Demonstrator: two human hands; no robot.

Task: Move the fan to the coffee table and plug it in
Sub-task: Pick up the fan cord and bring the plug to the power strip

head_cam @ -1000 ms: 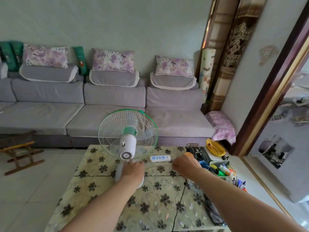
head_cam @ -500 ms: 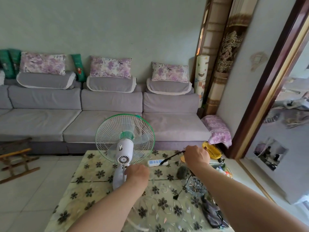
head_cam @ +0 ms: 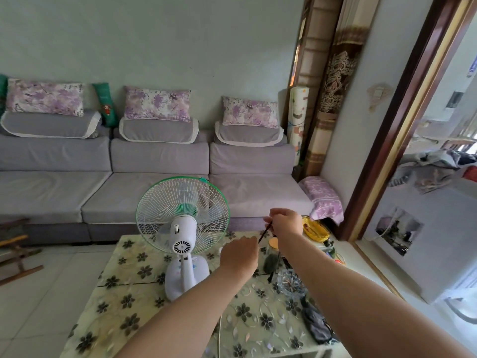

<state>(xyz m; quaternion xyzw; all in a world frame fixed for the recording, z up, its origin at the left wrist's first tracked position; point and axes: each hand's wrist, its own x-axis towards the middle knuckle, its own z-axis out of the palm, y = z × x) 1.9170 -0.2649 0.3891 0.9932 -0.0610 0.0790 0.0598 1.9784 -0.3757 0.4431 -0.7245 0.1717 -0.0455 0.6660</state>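
The white desk fan (head_cam: 183,236) with its green-rimmed grille is standing upright on the floral coffee table (head_cam: 124,301), facing the grey sofa (head_cam: 154,177). Both hands are pinching a thin dark cord (head_cam: 264,232) — the right hand (head_cam: 285,220) gripping its upper end, the left hand (head_cam: 240,257) closing on the lower. A glass ashtray (head_cam: 289,281) is sitting beside them, holding butts; a lidded jar (head_cam: 271,257) is showing dark contents.

From my seat, the left hand (head_cam: 238,257) blocks the power strip at two o'clock from the fan (head_cam: 182,218) base. The thin dark cord (head_cam: 264,233) vanishes into both fists, its plug unseen. The stool (head_cam: 15,250) at nine o'clock is cropped.
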